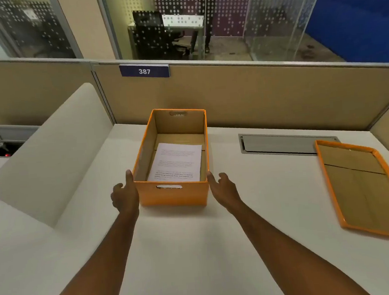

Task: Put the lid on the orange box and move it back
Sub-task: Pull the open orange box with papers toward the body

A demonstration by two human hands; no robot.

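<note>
The orange box (173,195) stands lidless in the middle of the white desk, with printed sheets of paper (176,162) lying flat inside. Its orange lid (362,186) lies upside down on the desk at the far right, brown inside facing up. My left hand (124,193) is at the box's near left corner, thumb touching the rim, fingers loosely curled. On the other side, my right hand (222,186) is at the near right corner, fingers apart, thumb against the box's side. Neither hand holds anything.
A beige cubicle partition (254,92) with a "387" sign (144,71) runs behind the desk. A grey cable hatch (278,143) is set into the desk between box and lid. A rounded white divider (51,157) rises at the left.
</note>
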